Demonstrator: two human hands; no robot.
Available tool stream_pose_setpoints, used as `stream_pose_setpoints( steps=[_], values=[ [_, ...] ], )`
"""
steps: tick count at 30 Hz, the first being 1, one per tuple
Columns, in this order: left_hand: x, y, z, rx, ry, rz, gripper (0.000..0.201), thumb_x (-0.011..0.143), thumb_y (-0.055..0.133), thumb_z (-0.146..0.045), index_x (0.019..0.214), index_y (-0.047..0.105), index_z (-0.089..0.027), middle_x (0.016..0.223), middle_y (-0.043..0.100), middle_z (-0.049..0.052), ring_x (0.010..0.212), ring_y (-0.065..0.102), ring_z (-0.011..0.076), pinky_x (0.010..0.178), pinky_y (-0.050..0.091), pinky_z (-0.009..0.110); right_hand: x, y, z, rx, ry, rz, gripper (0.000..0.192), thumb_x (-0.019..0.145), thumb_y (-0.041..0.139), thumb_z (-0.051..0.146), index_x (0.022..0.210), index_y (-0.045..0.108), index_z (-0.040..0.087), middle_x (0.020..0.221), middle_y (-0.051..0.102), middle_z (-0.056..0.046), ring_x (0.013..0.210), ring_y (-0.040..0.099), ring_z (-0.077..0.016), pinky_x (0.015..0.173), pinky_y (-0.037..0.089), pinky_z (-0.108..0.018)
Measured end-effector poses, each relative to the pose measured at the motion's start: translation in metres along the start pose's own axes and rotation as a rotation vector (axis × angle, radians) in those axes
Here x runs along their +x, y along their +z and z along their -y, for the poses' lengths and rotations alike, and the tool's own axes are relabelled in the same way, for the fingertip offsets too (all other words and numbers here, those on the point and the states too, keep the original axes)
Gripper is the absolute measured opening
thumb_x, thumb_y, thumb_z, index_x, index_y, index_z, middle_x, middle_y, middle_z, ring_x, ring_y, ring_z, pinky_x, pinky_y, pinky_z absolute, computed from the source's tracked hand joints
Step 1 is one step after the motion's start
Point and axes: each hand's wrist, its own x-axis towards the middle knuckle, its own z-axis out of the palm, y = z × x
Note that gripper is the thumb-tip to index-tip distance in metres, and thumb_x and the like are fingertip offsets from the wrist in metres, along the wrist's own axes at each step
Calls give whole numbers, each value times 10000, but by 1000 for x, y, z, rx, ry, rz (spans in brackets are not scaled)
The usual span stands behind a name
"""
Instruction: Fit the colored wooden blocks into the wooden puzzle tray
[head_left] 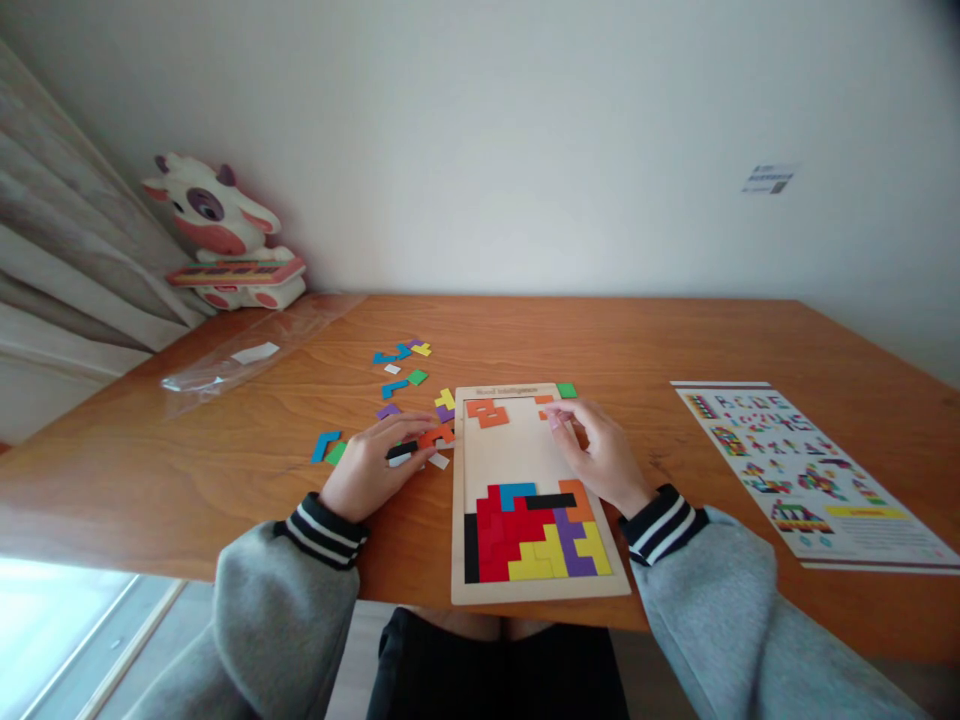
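Right hand [600, 455] half hiding orange piece [543, 406]

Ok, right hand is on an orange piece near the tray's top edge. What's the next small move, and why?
Probably slide the orange piece under the right hand into the top corner of the tray. The tray's upper half is mostly bare, and that piece sits just short of the top edge.
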Motion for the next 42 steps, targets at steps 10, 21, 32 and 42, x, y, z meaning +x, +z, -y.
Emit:
stream_pose_setpoints(
  steps=[10, 21, 32, 42],
  values=[
    [22, 33, -11, -113, 136, 105, 176, 898, 676, -279, 1053, 712, -203, 1123, 740, 71, 1040, 710, 193, 925, 596, 307, 29, 19, 16, -138, -352, 409, 317, 1005, 485, 256, 1275, 651, 250, 1198, 723, -102, 1159, 640, -245, 999, 501, -483],
    [14, 36, -9, -123, 163, 50, 118, 900, 671, -235, 1002, 722, -204, 1100, 741, 70, 987, 716, 171, 891, 600, 290, 25, 12, 0, -60, -255, 303, 320, 999, 490, 281, 1292, 615, 252, 1284, 692, -75, 1192, 638, -224, 1045, 497, -453],
    [14, 37, -13, -127, 199, 73, 126, 924, 644, -271, 994, 728, -207, 1091, 743, 84, 981, 722, 186, 874, 615, 319, 22, -13, -64, -253, -20, 115, 288, 958, 519, 283, 1180, 683, 199, 1186, 735, -129, 1078, 700, -293, 965, 540, -528],
    [14, 36, -10, -114, 203, 34, 111, 923, 638, -253, 982, 722, -211, 1114, 739, 88, 998, 720, 194, 884, 614, 334, 17, -12, -67, -127, 125, 30, 299, 900, 629, 417, 1090, 685, 193, 1039, 744, -118, 954, 700, -273, 881, 558, -491]
  ],
)
